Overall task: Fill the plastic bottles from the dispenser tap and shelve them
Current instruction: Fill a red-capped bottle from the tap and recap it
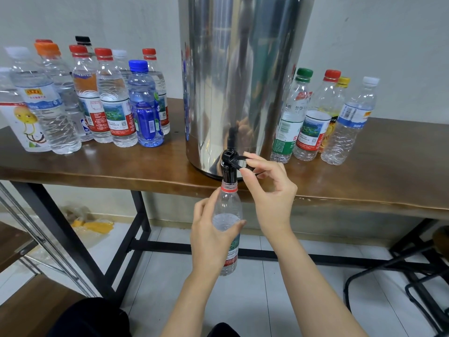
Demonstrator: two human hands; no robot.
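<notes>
A tall steel dispenser [243,76] stands at the front edge of the wooden table [97,166]. Its black tap [228,166] hangs over the edge. My left hand [209,237] grips an uncapped clear bottle [228,215] with a red neck ring, held upright with its mouth right under the spout. Water shows in the bottle up to about its shoulder. My right hand [267,188] pinches the tap's black lever [243,164] between thumb and forefinger.
Several capped, filled bottles [116,100] crowd the table left of the dispenser. Several capped, seemingly empty bottles [315,117] stand to its right. A black metal frame [136,239] runs under the table. A shelf edge [21,249] shows at lower left, chair legs [413,276] at lower right.
</notes>
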